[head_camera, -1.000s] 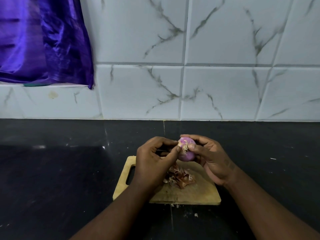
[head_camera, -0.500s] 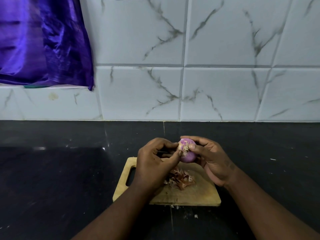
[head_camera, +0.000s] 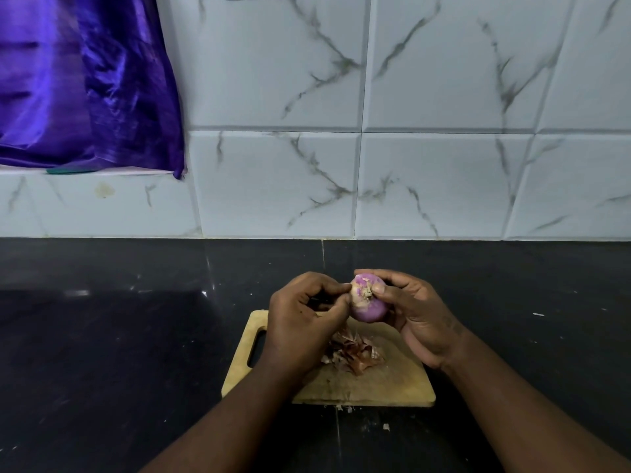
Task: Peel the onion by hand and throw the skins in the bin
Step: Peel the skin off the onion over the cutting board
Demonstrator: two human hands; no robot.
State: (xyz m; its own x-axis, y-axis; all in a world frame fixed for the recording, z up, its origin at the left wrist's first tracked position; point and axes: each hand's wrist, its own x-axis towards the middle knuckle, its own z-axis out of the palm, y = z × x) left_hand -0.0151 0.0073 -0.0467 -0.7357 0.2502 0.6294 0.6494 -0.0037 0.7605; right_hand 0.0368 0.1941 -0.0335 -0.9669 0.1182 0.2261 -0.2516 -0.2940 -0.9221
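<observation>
A small purple onion (head_camera: 369, 307) with a pale root end facing me is held above a wooden cutting board (head_camera: 386, 387). My right hand (head_camera: 415, 315) cups it from the right, thumb on the root end. My left hand (head_camera: 304, 319) pinches at the onion's left side near the root with thumb and fingertips. A heap of brown dry skins (head_camera: 355, 351) lies on the board under the onion. No bin is in view.
The board has a handle slot (head_camera: 256, 348) at its left end and lies on a black stone counter (head_camera: 102, 353). A few skin crumbs (head_camera: 345, 408) lie just off its front edge. White marbled tiles rise behind; a purple cloth (head_camera: 85, 83) hangs at upper left.
Both hands stay almost in place over the board. My left thumb and fingers have shifted slightly at the onion's root end.
</observation>
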